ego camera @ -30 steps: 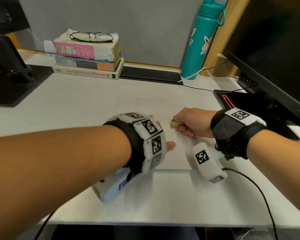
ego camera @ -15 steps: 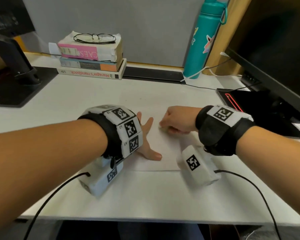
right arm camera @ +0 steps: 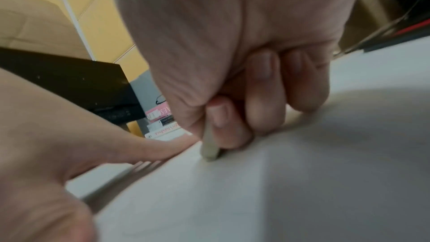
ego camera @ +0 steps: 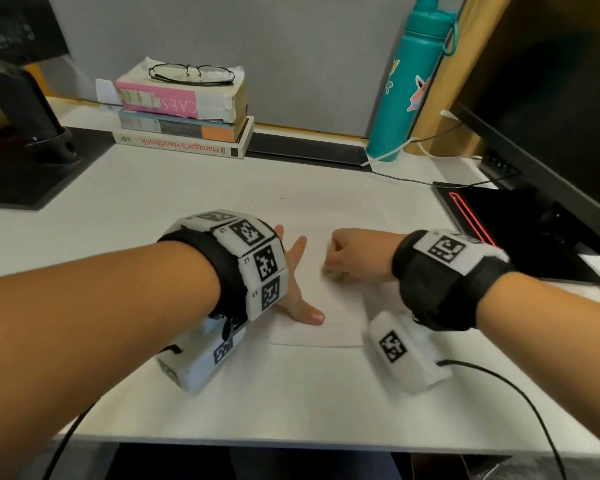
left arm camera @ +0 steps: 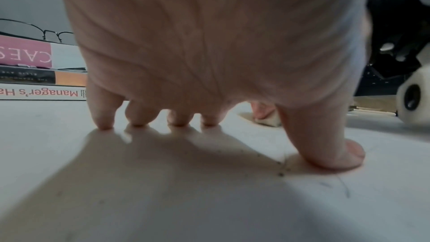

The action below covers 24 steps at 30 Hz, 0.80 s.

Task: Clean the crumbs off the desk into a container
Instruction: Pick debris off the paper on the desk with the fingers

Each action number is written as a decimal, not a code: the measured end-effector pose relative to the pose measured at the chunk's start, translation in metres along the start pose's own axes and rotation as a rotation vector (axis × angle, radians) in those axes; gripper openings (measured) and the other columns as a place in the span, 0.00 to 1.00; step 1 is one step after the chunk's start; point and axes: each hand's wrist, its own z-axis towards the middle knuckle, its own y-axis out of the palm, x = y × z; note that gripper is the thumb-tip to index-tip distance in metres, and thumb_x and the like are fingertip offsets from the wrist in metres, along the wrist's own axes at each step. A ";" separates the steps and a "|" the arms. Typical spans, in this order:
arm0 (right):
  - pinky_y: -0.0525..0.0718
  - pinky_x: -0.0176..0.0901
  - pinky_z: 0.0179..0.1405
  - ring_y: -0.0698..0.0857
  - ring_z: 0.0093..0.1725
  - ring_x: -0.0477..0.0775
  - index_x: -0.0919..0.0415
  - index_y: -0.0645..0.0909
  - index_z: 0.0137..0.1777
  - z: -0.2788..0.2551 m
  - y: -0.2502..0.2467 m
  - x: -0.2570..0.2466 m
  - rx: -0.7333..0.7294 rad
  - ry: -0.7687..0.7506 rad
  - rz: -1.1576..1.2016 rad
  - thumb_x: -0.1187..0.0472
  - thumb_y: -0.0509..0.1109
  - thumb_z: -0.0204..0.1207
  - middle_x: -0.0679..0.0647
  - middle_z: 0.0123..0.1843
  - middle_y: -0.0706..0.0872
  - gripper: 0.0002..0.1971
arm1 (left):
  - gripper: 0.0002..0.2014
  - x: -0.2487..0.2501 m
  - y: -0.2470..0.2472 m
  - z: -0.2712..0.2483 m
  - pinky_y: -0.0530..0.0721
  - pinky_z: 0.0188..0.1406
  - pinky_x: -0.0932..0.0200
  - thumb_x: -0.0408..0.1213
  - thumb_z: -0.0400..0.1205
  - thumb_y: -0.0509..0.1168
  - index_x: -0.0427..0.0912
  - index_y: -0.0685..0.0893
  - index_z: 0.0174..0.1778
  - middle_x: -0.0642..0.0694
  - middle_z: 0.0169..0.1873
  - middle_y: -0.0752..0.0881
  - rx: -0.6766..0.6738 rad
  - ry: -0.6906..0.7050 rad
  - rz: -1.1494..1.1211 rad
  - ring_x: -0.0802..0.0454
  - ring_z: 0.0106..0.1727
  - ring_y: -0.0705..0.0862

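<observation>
Pressing from the right hand's (right arm camera: 244, 62) grip, eraser (right arm camera: 210, 149) meets paper (right arm camera: 279, 190)

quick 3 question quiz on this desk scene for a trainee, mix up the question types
1. True or false: the left hand lies spread flat on the sheet of paper.
2. The right hand grips: A) a pale eraser B) a spoon C) nothing.
3. Fill in: the glasses rest on top of the stack of ____.

Key: 1 true; 2 A; 3 books. The eraser's tip touches the paper; small dark specks lie by the left thumb.
</observation>
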 end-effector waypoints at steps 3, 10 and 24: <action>0.74 0.39 0.34 0.76 0.38 0.55 0.62 0.77 0.41 -0.011 -0.004 0.018 -0.060 0.058 -0.041 0.61 0.63 0.79 0.59 0.40 0.82 0.07 | 0.60 -0.001 -0.002 0.002 0.44 0.79 0.37 0.73 0.68 0.62 0.52 0.26 0.80 0.39 0.81 0.29 -0.004 0.007 -0.001 0.33 0.82 0.37; 0.74 0.37 0.22 0.77 0.19 0.53 0.64 0.73 0.28 0.011 -0.018 0.030 0.102 0.059 0.403 0.65 0.56 0.82 0.56 0.19 0.75 0.18 | 0.59 0.005 -0.006 -0.003 0.46 0.80 0.39 0.71 0.71 0.61 0.43 0.29 0.81 0.36 0.82 0.33 -0.002 0.021 0.097 0.35 0.83 0.40; 0.56 0.41 0.26 0.62 0.24 0.51 0.61 0.68 0.34 0.018 -0.011 0.039 0.110 0.083 0.685 0.65 0.54 0.84 0.57 0.27 0.67 0.14 | 0.32 0.063 -0.003 -0.014 0.47 0.71 0.62 0.50 0.87 0.50 0.38 0.50 0.83 0.43 0.84 0.51 0.166 0.293 -0.138 0.45 0.84 0.50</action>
